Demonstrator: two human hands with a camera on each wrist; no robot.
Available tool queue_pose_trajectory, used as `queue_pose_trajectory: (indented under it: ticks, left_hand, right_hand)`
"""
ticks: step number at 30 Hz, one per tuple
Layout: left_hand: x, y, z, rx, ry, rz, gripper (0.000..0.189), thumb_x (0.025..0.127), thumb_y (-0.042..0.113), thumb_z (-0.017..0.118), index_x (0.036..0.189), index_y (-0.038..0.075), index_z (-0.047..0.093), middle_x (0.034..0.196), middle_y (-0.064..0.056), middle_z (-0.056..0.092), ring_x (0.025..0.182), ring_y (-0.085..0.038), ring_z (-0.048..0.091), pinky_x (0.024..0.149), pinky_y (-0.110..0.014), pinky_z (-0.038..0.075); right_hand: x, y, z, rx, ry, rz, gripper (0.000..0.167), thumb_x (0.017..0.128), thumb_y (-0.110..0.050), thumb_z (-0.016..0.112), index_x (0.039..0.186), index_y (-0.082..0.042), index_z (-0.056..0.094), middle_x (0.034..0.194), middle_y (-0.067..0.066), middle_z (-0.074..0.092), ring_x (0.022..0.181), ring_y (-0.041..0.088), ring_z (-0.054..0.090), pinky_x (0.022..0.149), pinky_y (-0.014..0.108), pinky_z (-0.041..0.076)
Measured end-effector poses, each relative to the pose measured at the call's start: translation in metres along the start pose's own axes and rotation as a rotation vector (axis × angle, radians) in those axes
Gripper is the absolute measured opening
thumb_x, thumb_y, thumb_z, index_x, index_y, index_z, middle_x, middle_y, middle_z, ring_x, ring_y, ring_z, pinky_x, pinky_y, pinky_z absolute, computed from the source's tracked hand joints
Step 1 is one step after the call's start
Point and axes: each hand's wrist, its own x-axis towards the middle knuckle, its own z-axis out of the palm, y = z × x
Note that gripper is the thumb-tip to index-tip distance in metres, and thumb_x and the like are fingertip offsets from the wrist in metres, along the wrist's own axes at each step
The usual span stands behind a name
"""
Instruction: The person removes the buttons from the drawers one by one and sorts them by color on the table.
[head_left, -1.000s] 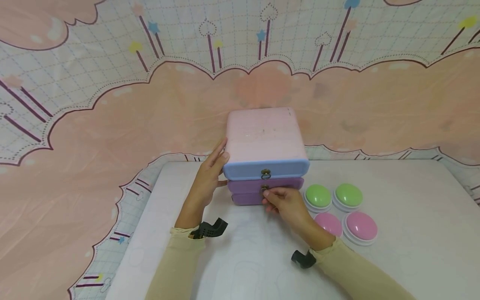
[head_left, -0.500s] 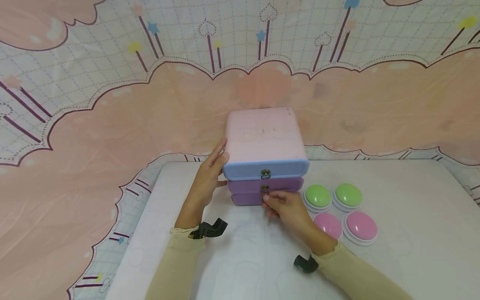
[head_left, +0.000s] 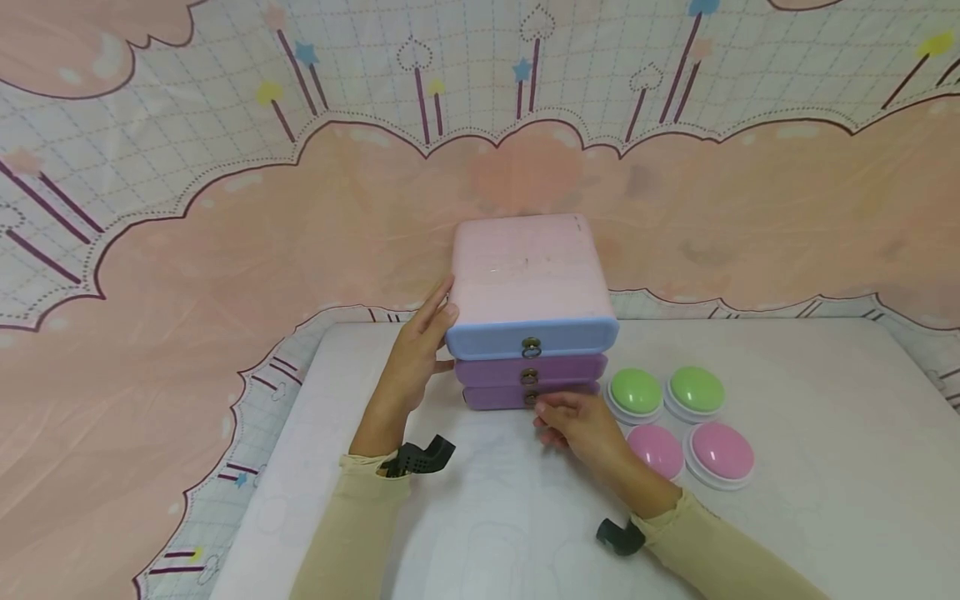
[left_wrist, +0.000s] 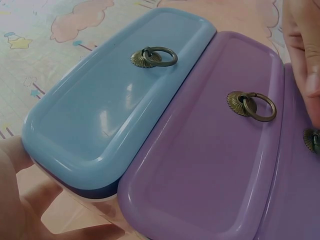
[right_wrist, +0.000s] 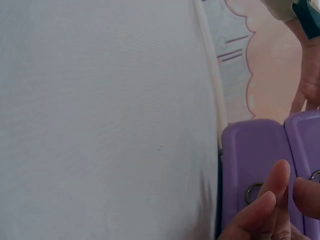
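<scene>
A small three-drawer cabinet with a pink top (head_left: pixel 528 271) stands at the back of the table. Its top drawer (head_left: pixel 491 342) is blue; the middle drawer (left_wrist: pixel 200 140) and bottom drawer (right_wrist: pixel 255 145) are purple. All three look closed, each with a brass ring pull. My left hand (head_left: pixel 414 354) rests its outstretched fingers along the cabinet's left side. Low at the front is my right hand (head_left: pixel 581 421), fingers loosely bent, fingertips right at the bottom drawer's ring pull (right_wrist: pixel 247 194). A gap shows between thumb and fingers. The middle ring pull (left_wrist: pixel 241 103) hangs free.
Right of the cabinet sit two green push lights (head_left: pixel 637 392) and two pink ones (head_left: pixel 722 451), all with white bases. The right forearm passes close beside the nearer pink one. A patterned cloth backdrop (head_left: pixel 360 225) rises behind the white table (head_left: pixel 480 517).
My right hand has let go of the middle drawer's ring pull and moved down and slightly right to the bottom drawer's ring. The left hand and cabinet have stayed put.
</scene>
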Motion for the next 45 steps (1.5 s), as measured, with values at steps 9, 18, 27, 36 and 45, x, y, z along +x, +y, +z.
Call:
queue_pose_trajectory:
  ticks: [9,18,27,36,45]
  left_hand:
    - [0.0,0.0,0.0,0.013,0.0,0.003,0.052,0.105,0.046,0.052,0.154,0.051,0.037,0.166,0.024,0.022,0.147,-0.047,0.036,0.097,-0.074,0.045]
    - [-0.001,0.001,0.0,0.009,0.0,-0.001,0.052,0.105,0.046,0.052,0.154,0.051,0.037,0.166,0.024,0.022,0.148,-0.048,0.035,0.097,-0.075,0.043]
    - [0.0,0.0,0.0,0.003,-0.002,0.0,0.052,0.105,0.045,0.052,0.154,0.05,0.037,0.166,0.024,0.022,0.148,-0.048,0.033,0.098,-0.075,0.043]
    - [0.0,-0.001,0.0,0.005,0.0,-0.004,0.051,0.105,0.046,0.052,0.154,0.051,0.037,0.166,0.024,0.023,0.148,-0.046,0.035,0.098,-0.074,0.044]
    - [-0.001,0.0,0.0,0.004,0.0,-0.005,0.052,0.105,0.046,0.052,0.154,0.05,0.037,0.166,0.023,0.023,0.147,-0.045,0.037,0.098,-0.073,0.045]
  right_hand:
    - [0.002,0.004,0.004,0.013,0.021,0.022,0.032,0.096,-0.012,0.069,0.121,0.007,0.066,0.089,0.01,0.076,0.062,0.011,0.065,0.056,0.024,0.053]
    - [0.01,0.007,0.01,0.018,0.046,0.081,0.022,0.099,-0.015,0.067,0.11,0.004,0.068,0.084,0.004,0.074,0.062,0.01,0.064,0.055,0.023,0.051]
    - [0.013,0.008,0.014,0.039,0.05,0.096,0.018,0.099,-0.014,0.065,0.103,0.004,0.068,0.079,0.001,0.072,0.059,0.009,0.062,0.055,0.022,0.052]
    - [0.007,0.005,0.012,0.04,0.037,0.092,0.02,0.1,-0.012,0.064,0.103,0.008,0.067,0.076,-0.001,0.071,0.058,0.008,0.06,0.054,0.021,0.051]
    - [0.001,0.005,0.013,0.022,0.03,0.093,0.013,0.098,-0.006,0.063,0.098,0.006,0.068,0.074,0.001,0.07,0.057,0.009,0.059,0.053,0.021,0.05]
